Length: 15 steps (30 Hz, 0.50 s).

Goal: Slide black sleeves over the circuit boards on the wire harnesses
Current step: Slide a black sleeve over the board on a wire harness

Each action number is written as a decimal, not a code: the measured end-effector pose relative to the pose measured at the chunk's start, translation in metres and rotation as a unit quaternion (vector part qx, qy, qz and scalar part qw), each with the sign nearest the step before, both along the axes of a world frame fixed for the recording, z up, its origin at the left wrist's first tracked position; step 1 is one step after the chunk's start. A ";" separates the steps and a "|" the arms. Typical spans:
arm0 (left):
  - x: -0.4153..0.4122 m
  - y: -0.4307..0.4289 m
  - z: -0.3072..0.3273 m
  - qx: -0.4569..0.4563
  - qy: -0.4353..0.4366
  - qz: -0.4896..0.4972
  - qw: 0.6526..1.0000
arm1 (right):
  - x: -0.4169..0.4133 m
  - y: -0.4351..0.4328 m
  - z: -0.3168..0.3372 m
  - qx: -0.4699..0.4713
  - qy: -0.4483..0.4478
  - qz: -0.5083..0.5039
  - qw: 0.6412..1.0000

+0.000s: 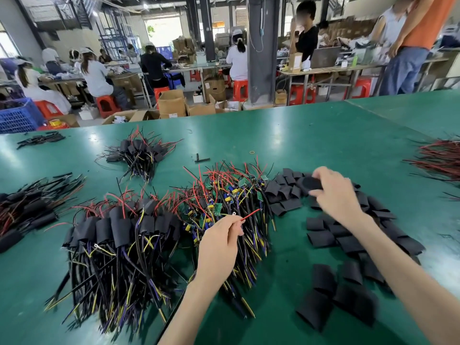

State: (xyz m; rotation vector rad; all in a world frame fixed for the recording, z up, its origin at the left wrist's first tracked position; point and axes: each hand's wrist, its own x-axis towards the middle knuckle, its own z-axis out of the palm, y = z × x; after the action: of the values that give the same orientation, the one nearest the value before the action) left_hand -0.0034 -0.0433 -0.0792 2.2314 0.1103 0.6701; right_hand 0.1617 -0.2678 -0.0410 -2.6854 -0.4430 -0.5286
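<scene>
My left hand pinches a red wire of one harness, above the pile of bare harnesses with green circuit boards. My right hand grips a black sleeve, its round mouth turned toward the left, over the spread of loose black sleeves. To the left lies a heap of harnesses with sleeves on them.
Further sleeved bundles lie at the back and at the far left. Red and black wires sit at the right edge. A small black tool and a rubber band lie on the green table. People work at benches beyond.
</scene>
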 end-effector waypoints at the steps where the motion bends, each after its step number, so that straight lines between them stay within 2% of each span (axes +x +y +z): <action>1: 0.000 0.000 0.000 -0.013 -0.007 -0.002 1.000 | -0.013 0.010 0.000 0.051 0.015 0.058 0.997; 3: 0.000 0.001 -0.001 -0.028 -0.014 -0.003 1.000 | -0.039 0.030 -0.005 0.107 0.053 0.152 0.981; 6: -0.003 0.000 -0.002 -0.031 -0.012 -0.009 0.999 | -0.066 0.049 -0.015 0.135 0.081 0.216 0.964; 11: -0.006 -0.001 0.000 -0.014 0.002 -0.020 1.000 | -0.079 0.054 -0.015 0.175 0.076 0.235 0.953; 15: -0.010 -0.003 0.003 0.031 0.012 -0.017 0.999 | -0.084 0.051 -0.013 0.141 0.042 0.242 0.959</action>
State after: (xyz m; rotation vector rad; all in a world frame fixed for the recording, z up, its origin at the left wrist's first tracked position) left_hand -0.0131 -0.0461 -0.0759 2.2965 0.0626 0.6363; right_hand 0.0774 -0.2166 -0.0535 -2.2074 -0.8948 -0.3030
